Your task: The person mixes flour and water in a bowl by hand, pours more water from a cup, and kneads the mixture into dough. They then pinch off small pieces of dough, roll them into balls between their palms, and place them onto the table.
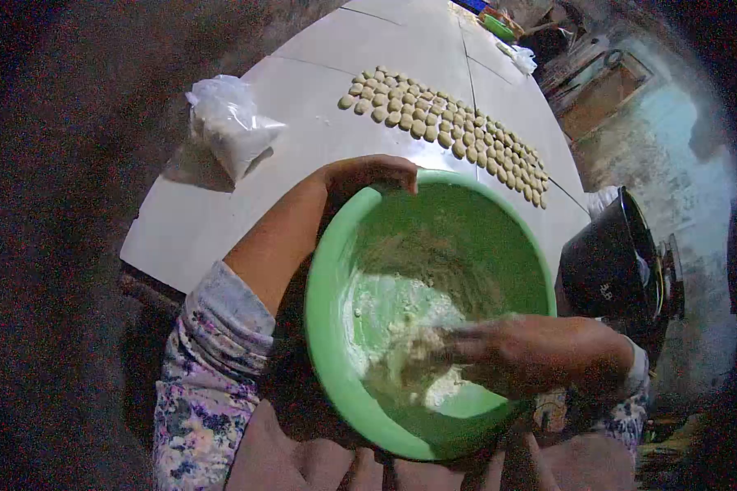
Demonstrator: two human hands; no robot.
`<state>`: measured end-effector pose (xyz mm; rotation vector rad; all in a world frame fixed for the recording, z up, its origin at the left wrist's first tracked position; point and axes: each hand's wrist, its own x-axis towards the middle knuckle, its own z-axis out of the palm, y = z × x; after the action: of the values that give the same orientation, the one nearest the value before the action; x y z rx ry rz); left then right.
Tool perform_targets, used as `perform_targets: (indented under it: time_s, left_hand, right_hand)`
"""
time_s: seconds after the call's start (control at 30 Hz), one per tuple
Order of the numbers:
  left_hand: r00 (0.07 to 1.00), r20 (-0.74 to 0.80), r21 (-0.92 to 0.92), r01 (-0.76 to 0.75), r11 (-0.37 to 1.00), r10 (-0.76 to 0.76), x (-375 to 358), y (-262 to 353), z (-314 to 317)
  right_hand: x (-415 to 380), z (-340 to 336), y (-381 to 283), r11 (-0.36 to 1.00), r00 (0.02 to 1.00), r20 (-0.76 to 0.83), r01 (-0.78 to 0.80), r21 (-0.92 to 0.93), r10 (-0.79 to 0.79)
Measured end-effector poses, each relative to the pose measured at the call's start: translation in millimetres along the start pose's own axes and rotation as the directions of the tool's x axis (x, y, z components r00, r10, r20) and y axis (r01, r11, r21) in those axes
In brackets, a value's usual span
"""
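Observation:
A green plastic basin (323, 327) is tilted toward me at the table's near edge, over my lap. My left hand (374, 173) is closed over its upper left rim, with the fingertips on the inside. Low in the basin lies white flour (446, 307) with pale, crumbly dough (413, 348) among it. My right hand (540, 353) reaches in over the right rim, its fingers at the dough. Motion smears those fingers, so their grip on the dough cannot be made out.
Rows of small oval dough pieces (442, 123) lie across the white tiled table (303, 90). A clear plastic bag of white powder (231, 131) stands at the left. On the right is a black bucket (606, 262). A green container (497, 29) sits at the far end.

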<state>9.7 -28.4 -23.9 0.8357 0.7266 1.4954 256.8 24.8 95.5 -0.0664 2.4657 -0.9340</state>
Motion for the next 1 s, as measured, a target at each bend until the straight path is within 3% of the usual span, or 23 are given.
perform_targets:
  time_s: [0.03,0.1,0.17,0.23,0.27,0.3,0.37,0.4,0.43,0.53,0.6,0.63,0.7,0.73,0.77,0.83,0.87,0.9,0.97,1.0]
  left_hand:
    - [1.000,0.004,0.061,-0.007,0.998,0.007,0,2,2]
    - [0.999,-0.022,0.042,0.037,0.998,-0.036,-4,4,7]
    - [0.999,-0.039,0.026,-0.038,0.999,0.039,-4,2,7]
    - [0.999,-0.043,0.016,-0.017,1.000,0.018,-3,1,8]
    - [0.999,-0.050,0.002,0.005,1.000,-0.005,-3,2,8]
    - [0.999,-0.051,0.004,0.005,1.000,-0.005,-4,4,9]
    - [0.999,-0.016,0.015,0.028,1.000,-0.027,-7,8,11]
    - [0.999,-0.016,0.015,0.029,0.999,-0.029,-8,7,12]
    - [1.000,-0.030,0.019,0.002,1.000,-0.001,-8,6,12]
    - [1.000,-0.030,0.024,0.007,1.000,-0.007,0,0,4]
    - [0.999,-0.016,0.026,0.046,0.999,-0.045,-4,7,11]
    - [0.999,-0.030,0.049,0.018,0.999,-0.016,-11,10,17]
    - [0.999,-0.038,0.074,-0.012,0.997,0.014,-12,11,23]
    - [0.999,-0.039,0.022,-0.011,1.000,0.012,-10,9,20]
    - [0.999,-0.043,-0.030,-0.013,0.999,0.012,-8,6,18]
    - [0.998,-0.036,0.044,-0.048,0.998,0.049,-9,4,15]
    - [0.996,-0.024,0.117,-0.083,0.990,0.087,-10,4,14]
    - [0.996,-0.026,0.120,-0.085,0.989,0.089,-8,6,12]
    - [0.997,0.052,0.259,0.050,0.965,-0.065,10,17,4]
    - [0.996,-0.004,0.382,0.089,0.920,-0.095,37,17,-6]
  right_hand:
    - [-6,-5,-7,0.996,0.993,0.115,-0.017,-0.092,0.027]
    - [-11,-11,-15,0.995,0.993,0.105,-0.048,-0.084,0.056]
    - [-11,-17,-24,0.994,0.992,0.094,-0.075,-0.079,0.082]
    - [-2,-20,-34,0.881,0.925,0.160,-0.259,-0.396,0.344]
    - [-5,-10,-21,0.918,0.975,0.048,-0.186,-0.349,0.215]
    - [-1,1,-11,0.919,0.976,0.047,-0.184,-0.349,0.213]
    - [8,21,5,0.907,0.995,-0.099,-0.060,-0.417,0.020]
    - [12,27,7,0.916,0.998,-0.012,-0.056,-0.397,0.056]
    - [13,44,20,0.944,1.000,0.008,0.018,-0.330,-0.016]
    - [34,67,29,0.965,0.990,0.140,0.006,-0.262,0.032]
    - [43,59,20,0.883,0.945,0.266,-0.047,-0.467,0.191]
    - [44,57,21,0.885,0.946,0.262,-0.053,-0.462,0.193]
    - [43,53,23,0.952,0.966,0.028,-0.250,-0.177,0.259]
    - [39,54,27,0.908,0.978,-0.026,-0.202,-0.368,0.207]
    - [35,52,31,0.908,0.978,-0.026,-0.203,-0.366,0.208]
    - [27,42,42,0.977,0.949,-0.308,0.000,-0.214,-0.067]
    - [23,38,40,0.958,0.942,-0.194,-0.284,-0.031,0.273]
    - [20,27,29,0.959,0.943,-0.195,-0.281,-0.033,0.270]
    - [11,4,5,0.948,0.955,-0.053,-0.296,-0.115,0.292]
    - [6,11,21,0.935,0.998,-0.066,-0.039,-0.352,0.017]
